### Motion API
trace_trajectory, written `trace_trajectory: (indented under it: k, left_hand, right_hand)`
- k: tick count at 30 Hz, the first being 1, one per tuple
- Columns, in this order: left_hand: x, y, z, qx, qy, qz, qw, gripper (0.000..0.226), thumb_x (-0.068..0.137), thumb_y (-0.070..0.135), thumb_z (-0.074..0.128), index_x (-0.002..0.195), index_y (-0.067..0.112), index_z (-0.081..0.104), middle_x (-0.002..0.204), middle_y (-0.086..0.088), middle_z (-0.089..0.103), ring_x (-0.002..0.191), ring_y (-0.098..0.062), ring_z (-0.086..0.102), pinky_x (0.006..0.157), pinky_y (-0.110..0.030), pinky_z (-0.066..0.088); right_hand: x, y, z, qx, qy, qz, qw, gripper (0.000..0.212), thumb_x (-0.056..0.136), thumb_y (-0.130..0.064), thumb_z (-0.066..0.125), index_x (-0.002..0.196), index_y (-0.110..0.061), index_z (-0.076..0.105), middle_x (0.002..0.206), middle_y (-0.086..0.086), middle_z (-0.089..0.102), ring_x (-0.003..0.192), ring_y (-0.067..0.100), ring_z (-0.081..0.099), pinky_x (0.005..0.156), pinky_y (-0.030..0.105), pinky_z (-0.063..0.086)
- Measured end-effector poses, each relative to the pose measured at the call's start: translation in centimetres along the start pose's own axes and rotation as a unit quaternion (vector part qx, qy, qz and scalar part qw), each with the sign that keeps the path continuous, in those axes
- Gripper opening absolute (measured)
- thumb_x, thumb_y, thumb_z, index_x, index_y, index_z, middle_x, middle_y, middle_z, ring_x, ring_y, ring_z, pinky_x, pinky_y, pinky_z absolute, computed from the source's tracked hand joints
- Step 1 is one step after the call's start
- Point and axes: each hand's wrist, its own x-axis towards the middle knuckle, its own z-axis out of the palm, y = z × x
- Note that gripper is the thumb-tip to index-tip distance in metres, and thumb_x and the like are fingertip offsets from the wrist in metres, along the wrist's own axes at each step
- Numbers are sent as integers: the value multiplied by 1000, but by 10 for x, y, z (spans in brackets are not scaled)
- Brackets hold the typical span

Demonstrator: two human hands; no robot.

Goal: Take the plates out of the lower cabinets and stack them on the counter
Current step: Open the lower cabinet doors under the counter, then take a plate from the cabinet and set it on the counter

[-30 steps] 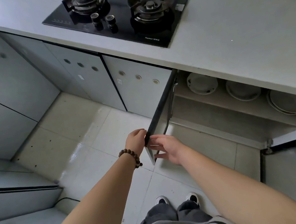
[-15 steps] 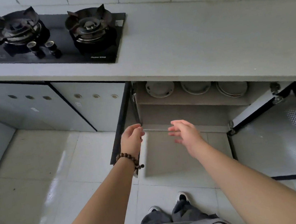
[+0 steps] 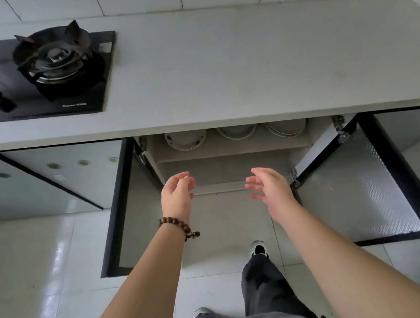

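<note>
Plates (image 3: 186, 140), pale, round, three abreast on the shelf (image 3: 229, 150); left hand (image 3: 177, 195), right hand (image 3: 270, 188) empty, slack-fingered.

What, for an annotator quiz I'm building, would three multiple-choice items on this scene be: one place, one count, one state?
1. Where are the plates?
A in a sink
B on a shelf in the open cabinet
C on a dish rack

2. How many plate piles show side by side?
A one
B three
C five

3. What are the left hand and right hand doing?
A gripping one plate together
B pulling a drawer
C open, holding nothing

Answers:
1 B, they sit on the shelf under the counter.
2 B, three round rims in a row.
3 C, fingers relaxed in front of the cabinet, touching nothing.
</note>
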Motion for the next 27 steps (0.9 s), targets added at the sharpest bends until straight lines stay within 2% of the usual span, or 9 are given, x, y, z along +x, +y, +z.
trace_trajectory:
  k: [5, 9, 13, 18, 22, 27]
  left_hand:
    - [27, 5, 36, -14, 52, -6, 999, 20, 91, 18, 51, 104, 16, 65, 99, -5, 70, 94, -17, 66, 75, -30, 51]
    - [48, 10, 62, -25, 100, -19, 994, 19, 90, 17, 51, 103, 17, 66, 101, -6, 70, 97, -19, 67, 87, -37, 55]
    - [60, 7, 80, -40, 132, -28, 990, 20, 91, 16, 51, 104, 16, 66, 99, -6, 71, 94, -17, 68, 87, -35, 55]
    - [73, -6, 86, -52, 165, -44, 984, 18, 89, 13, 52, 98, 16, 68, 98, -7, 72, 96, -20, 68, 88, -38, 55]
    - [94, -20, 80, -66, 175, -60, 981, 20, 87, 10, 52, 97, 13, 68, 98, -12, 72, 98, -24, 69, 90, -42, 54]
    - [143, -53, 69, -85, 170, -58, 980, 19, 87, 9, 51, 93, 14, 68, 99, -12, 71, 98, -26, 68, 88, -40, 55]
  right_hand:
    - [54, -23, -9, -45, -40, 11, 998, 14, 94, -20, 54, 103, -14, 63, 92, 7, 67, 78, 18, 66, 63, 30, 51]
    - [96, -49, -13, -91, -81, 9, 992, 16, 95, -20, 54, 105, -12, 63, 92, 6, 67, 78, 17, 66, 68, 32, 54]
    - [126, -62, -7, -120, -120, 15, 985, 13, 95, -20, 53, 103, -15, 63, 93, 6, 67, 82, 17, 66, 72, 33, 55]
    - [152, -48, 5, -155, -164, 29, 974, 11, 95, -18, 52, 99, -18, 63, 93, 5, 66, 81, 17, 66, 73, 34, 55]
    - [176, -25, 17, -158, -159, 41, 974, 12, 94, -15, 52, 94, -20, 63, 90, 4, 67, 77, 15, 66, 67, 31, 54]
    - [221, 11, 38, -164, -157, 32, 973, 14, 94, -13, 51, 96, -19, 64, 92, 5, 68, 79, 17, 67, 67, 30, 52]
